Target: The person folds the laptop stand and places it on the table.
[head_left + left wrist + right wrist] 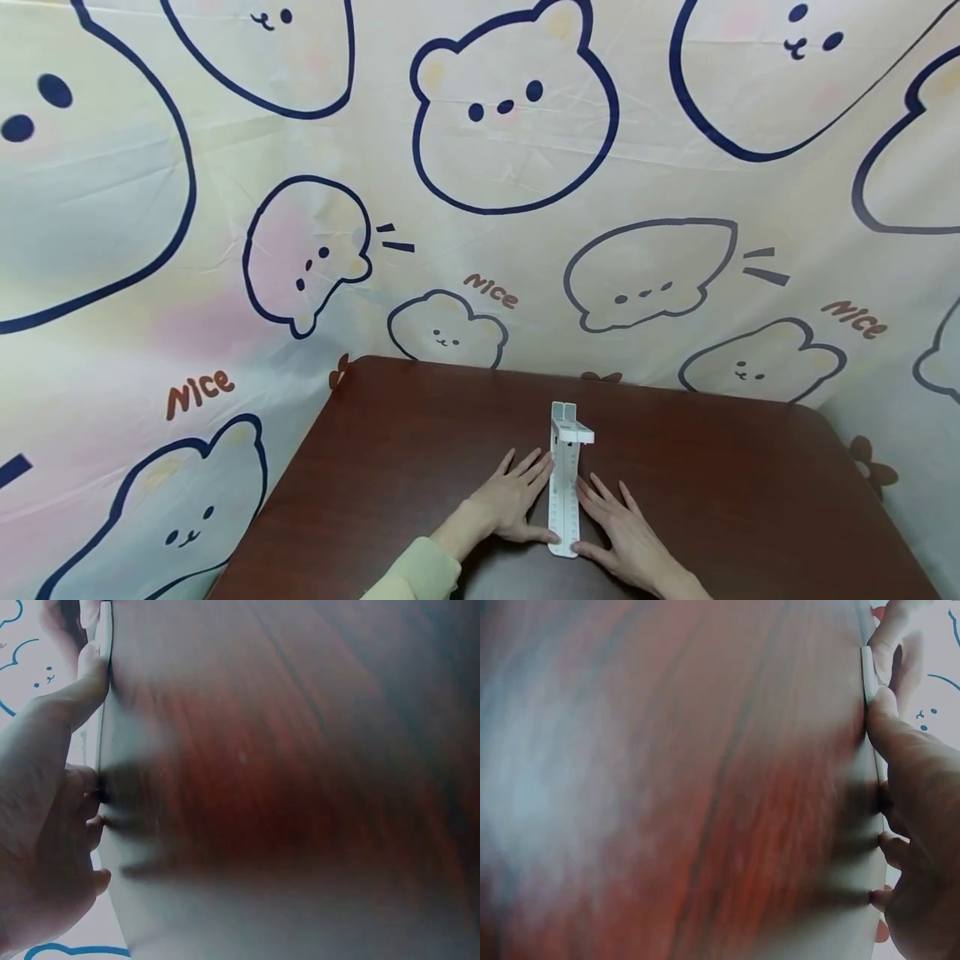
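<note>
A white folding stand (564,508) lies lengthwise on the table, its long slotted base toward me and a raised bracket with a jutting ledge at the far end. Along its left side rests my left hand (512,502), fingers spread and straight, thumb at the near end of the base. My right hand (628,533) mirrors it on the right side, its thumb also by the near corner. Both wrist views look low across the tabletop, with a thumb against the thin edge of the stand (868,671) in the right one.
The dark brown wooden table (420,433) has rounded far corners. Behind and beside it hangs a pale cloth (517,167) printed with cartoon bears. A light green sleeve (426,571) covers the left forearm.
</note>
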{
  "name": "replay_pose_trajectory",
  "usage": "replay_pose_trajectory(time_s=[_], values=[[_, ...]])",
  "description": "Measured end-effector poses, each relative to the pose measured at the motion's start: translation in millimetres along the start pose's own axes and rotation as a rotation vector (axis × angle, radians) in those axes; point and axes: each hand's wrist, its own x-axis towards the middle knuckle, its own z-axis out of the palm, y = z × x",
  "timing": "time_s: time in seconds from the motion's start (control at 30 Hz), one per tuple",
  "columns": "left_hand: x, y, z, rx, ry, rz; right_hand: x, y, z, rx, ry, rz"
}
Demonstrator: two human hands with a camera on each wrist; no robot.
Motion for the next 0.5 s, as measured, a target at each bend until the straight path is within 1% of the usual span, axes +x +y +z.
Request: replay_pose_trajectory(time_s=[0.03,0.13,0.17,0.2,0.27,0.3,0.37,0.43,0.5], values=[[2.3,-3.7,3.3,-0.027,-0.005,0.009,0.1,-0.9,1.0,-0.007,0.006,-0.001],[6.7,-11.4,6.6,-0.098,-0.014,0.031,1.0,-2.7,4.0,-0.012,0.036,-0.005],[7.2,-12.5,6.1,-0.101,-0.013,0.033,1.4,-3.1,4.6,-0.009,0.047,-0.005],[7.7,-13.0,6.2,-0.1,-0.01,0.033,1.6,-3.3,5.0,-0.006,0.056,-0.006],[3.6,-8.5,-3.1,-0.074,-0.012,0.02,1.5,-3.0,5.3,0.003,0.062,-0.004],[3.2,-7.9,-3.1,-0.067,-0.008,0.016,1.4,-2.7,5.1,0.011,0.058,0.001],[0.8,-4.9,-6.8,-0.019,-0.002,0.001,1.0,-1.7,4.0,0.036,0.045,0.013],[-1.2,-4.2,-7.0,-0.019,0.007,0.001,0.4,-0.5,2.3,0.07,0.022,0.036],[-3.0,-4.9,-7.1,-0.044,0.02,0.0,-0.6,0.6,-0.3,0.102,0.012,0.061]])
